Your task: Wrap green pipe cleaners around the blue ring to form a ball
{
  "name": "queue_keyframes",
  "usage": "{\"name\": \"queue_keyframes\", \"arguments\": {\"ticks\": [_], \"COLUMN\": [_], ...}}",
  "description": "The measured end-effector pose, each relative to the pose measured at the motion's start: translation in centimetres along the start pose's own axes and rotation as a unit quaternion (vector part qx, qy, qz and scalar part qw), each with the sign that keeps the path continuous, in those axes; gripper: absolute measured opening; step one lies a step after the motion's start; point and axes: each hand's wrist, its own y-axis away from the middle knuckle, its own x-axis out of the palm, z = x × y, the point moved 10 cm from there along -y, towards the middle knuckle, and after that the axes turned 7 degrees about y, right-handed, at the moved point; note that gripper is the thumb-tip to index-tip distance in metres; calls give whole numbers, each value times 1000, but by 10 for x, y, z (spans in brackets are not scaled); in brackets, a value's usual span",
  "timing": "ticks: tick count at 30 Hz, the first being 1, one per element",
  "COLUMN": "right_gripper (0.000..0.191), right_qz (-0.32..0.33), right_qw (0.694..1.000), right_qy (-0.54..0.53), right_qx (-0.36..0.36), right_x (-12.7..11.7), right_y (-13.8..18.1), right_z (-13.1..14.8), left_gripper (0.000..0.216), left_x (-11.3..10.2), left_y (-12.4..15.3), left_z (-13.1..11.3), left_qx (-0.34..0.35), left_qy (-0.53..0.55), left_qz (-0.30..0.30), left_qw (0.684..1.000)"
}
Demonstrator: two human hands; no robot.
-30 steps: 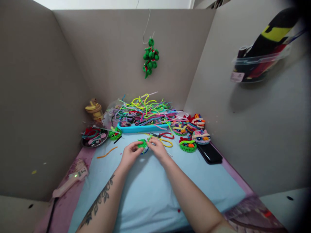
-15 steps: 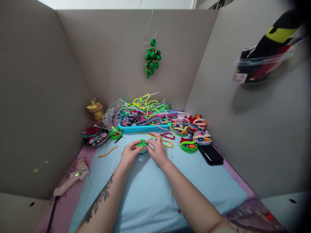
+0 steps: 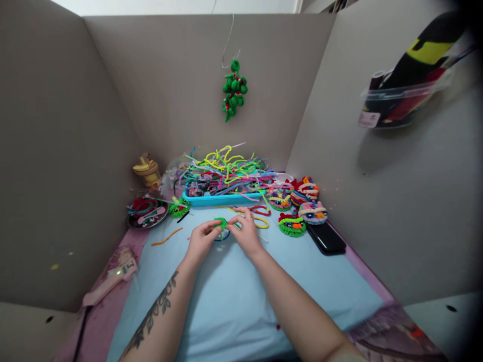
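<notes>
Between my two hands is a small green pipe cleaner piece (image 3: 221, 222), held just above the light blue cloth (image 3: 226, 291). My left hand (image 3: 204, 236) pinches its left side between thumb and fingers. On the right side, the thumb and index finger of my right hand (image 3: 244, 230) close on a green strand of it. Below the piece, a dark blue loop (image 3: 223, 236) shows partly behind the fingers. Red and yellow pipe cleaner loops (image 3: 261, 222) lie just beyond my right hand. An orange pipe cleaner (image 3: 167, 237) rests on the cloth to the left.
A blue tray (image 3: 222, 200) heaped with pipe cleaners stands at the back. Several fuzzy fish-like figures (image 3: 292, 225) and a black phone (image 3: 326, 239) sit at right. At left are a glue gun (image 3: 113, 279) with a green light, a bowl (image 3: 147, 216) and a green figure (image 3: 178, 206).
The green piece has turned a little in my fingers, and my right hand has shifted slightly at its edge. The whole view has moved slightly. Both hands keep their pinch.
</notes>
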Motion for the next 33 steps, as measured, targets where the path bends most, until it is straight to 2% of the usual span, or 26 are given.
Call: {"name": "queue_keyframes", "arguments": {"ticks": [7, 10, 14, 16, 22, 25, 30, 33], "right_gripper": [2, 8, 19, 19, 15, 15, 14, 13], "right_qz": [61, 62, -12, -29, 60, 69, 30, 53], "right_qw": [994, 991, 995, 997, 997, 996, 999, 993], "right_qy": [-65, -91, -84, -58, 10, 21, -38, -88], "right_qx": [65, 74, 54, 43, -37, -59, 5, 58], "right_x": [16, 16, -12, -21, 0, 2, -8, 1], "right_y": [-2, -4, -11, -13, -10, -8, -9, -6], "right_z": [-20, -23, -22, -21, -12, -6, -10, -17], "left_gripper": [33, 35, 37, 39, 35, 33, 35, 36], "left_x": [3, 1, -13, -17, -13, -12, -7, 0], "left_y": [2, 2, 0, -1, -2, -2, -2, -1], "left_z": [-4, -5, -9, -10, -9, -9, -2, 3], "left_qx": [3, -2, 7, 7, 5, 9, -14, -31], "left_qy": [1, -1, 26, 44, 54, 35, -10, -4], "left_qz": [7, -6, -59, -67, -40, -36, -10, 17], "left_qw": [1000, 1000, 998, 997, 998, 999, 1000, 999]}}
